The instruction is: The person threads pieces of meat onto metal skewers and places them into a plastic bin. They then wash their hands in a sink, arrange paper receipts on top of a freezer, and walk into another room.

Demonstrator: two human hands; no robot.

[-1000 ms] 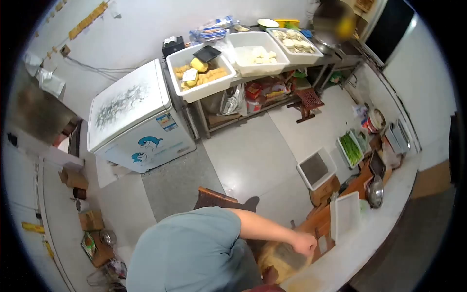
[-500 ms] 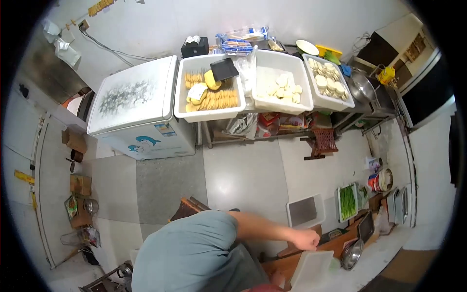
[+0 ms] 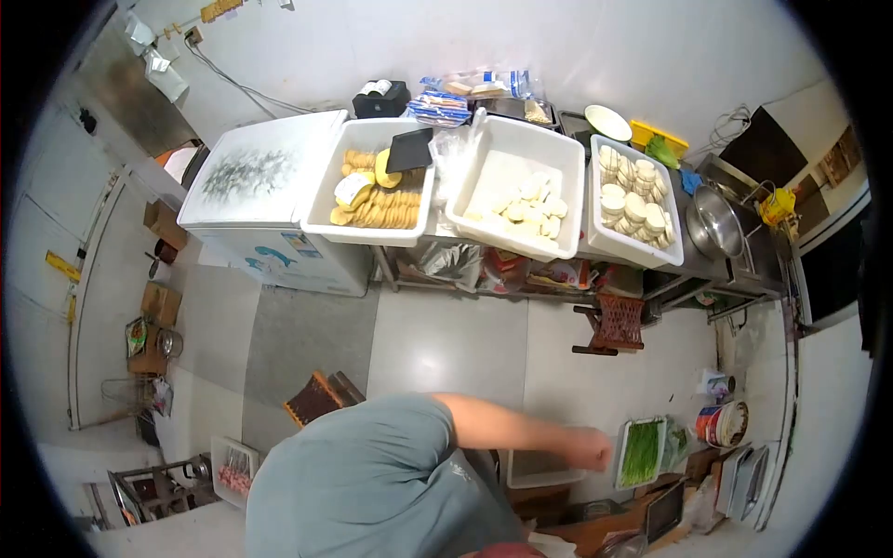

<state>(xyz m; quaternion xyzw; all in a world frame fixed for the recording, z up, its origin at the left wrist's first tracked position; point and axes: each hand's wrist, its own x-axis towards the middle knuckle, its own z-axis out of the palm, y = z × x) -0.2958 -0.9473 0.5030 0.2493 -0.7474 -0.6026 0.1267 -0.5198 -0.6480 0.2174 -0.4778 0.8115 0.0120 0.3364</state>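
Note:
My left arm reaches across the lower middle, and my left hand (image 3: 588, 449) is closed, slightly blurred. Whatever its fingers may hold is hidden. Just left of it, partly under my forearm, is a shallow white tray (image 3: 521, 481) with a grey-brown bottom. On its right, close to the knuckles, lies a white tray of long green vegetables (image 3: 642, 451). A pale flat piece (image 3: 555, 543) shows by my head at the bottom edge, mostly cut off. My right hand is out of view, hidden by my body or the frame's edge.
Along the wall stand a white chest freezer (image 3: 265, 172) and white tubs of yellow rounds (image 3: 381, 206), pale pieces (image 3: 528, 206) and pale round slices (image 3: 635, 200). A steel bowl (image 3: 714, 223) is at right. Low stools (image 3: 619, 321) and [a bucket] bucket (image 3: 723, 424) stand on the floor.
The view has shifted. My left hand has moved away from the upright pale tray at the bottom, which has mostly left view. The hand is now nearer the green vegetables.

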